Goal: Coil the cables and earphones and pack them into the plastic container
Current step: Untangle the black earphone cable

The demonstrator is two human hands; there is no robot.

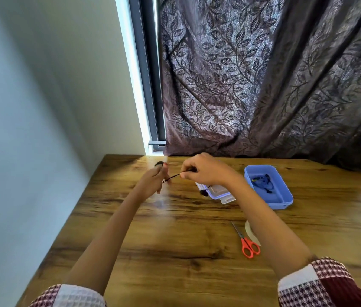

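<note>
Wood-grain counter (175, 240) in a wall corner, leafy curtain (263, 74) behind; your right grip (204, 170) pinches the black earphone cable (171, 177), earbud (203, 192) dangling by the clear lid (219, 191); left grip (153, 180) too blurred to tell; blue container (281, 204) sits right.

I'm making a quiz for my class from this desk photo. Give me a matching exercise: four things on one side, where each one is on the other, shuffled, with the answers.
1 scissors
2 black cable
3 blue container
4 clear lid

A pinched by the right hand
B farthest right
C nearest the camera
D just left of the blue container

Pairs: 1-C, 2-A, 3-B, 4-D
</note>
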